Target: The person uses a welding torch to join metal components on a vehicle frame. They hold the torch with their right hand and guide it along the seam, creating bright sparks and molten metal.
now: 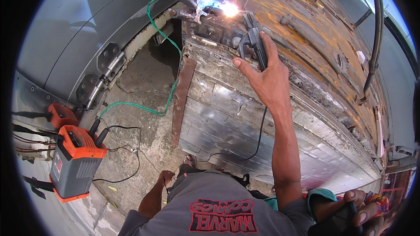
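Note:
My right hand (272,81) grips a black welding electrode holder (256,46), its thumb stretched out along the near side. Just beyond the holder's jaws, a bright welding arc (229,8) throws blue light and sparks at the corner of a rusty metal bed (302,28). Glare hides the electrode tip and the joint. A dark cable (263,126) hangs from the holder down the bed's side. Low beside my body, my left hand (166,177) is closed, and a thin dark cord shows by it. What its fingers hold cannot be made out.
An orange-and-grey welding machine (78,164) stands at the left, with black cables on the ground. A green cable (169,100) loops from near it to the steel knuckles by the arc. Left is a hinged grey panel (57,30). Another person's hand (361,212) is at lower right.

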### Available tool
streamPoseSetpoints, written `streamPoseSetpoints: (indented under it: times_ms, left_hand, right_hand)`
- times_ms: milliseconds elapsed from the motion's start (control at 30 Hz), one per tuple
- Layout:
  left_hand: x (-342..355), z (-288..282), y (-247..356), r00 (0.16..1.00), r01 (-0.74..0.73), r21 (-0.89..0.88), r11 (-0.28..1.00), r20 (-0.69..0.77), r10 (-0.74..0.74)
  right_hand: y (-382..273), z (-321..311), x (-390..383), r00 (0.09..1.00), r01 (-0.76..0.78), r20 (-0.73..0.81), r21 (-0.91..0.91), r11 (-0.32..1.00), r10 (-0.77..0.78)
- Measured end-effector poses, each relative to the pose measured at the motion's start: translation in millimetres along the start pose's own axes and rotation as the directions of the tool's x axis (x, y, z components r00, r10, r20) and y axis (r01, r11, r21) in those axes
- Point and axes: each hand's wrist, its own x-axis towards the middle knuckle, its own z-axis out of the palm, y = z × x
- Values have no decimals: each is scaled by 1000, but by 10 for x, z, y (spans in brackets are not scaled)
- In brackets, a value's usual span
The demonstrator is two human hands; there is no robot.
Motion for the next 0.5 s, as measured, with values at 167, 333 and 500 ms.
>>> streamPoseSetpoints:
  times_ms: [167,333,500]
  left_hand:
    - [9,3,-16,999,22,110,994,24,-25]
    - [1,-14,-13,982,-184,590,786,145,121]
    - [29,-27,56,976,177,184,967,91,-196]
  right_hand:
    - [15,-2,-2,999,37,-29,5,999,-37]
    - [20,9,7,999,32,-15,-11,999,-33]
    - [14,12,24,999,33,-9,-18,999,-33]
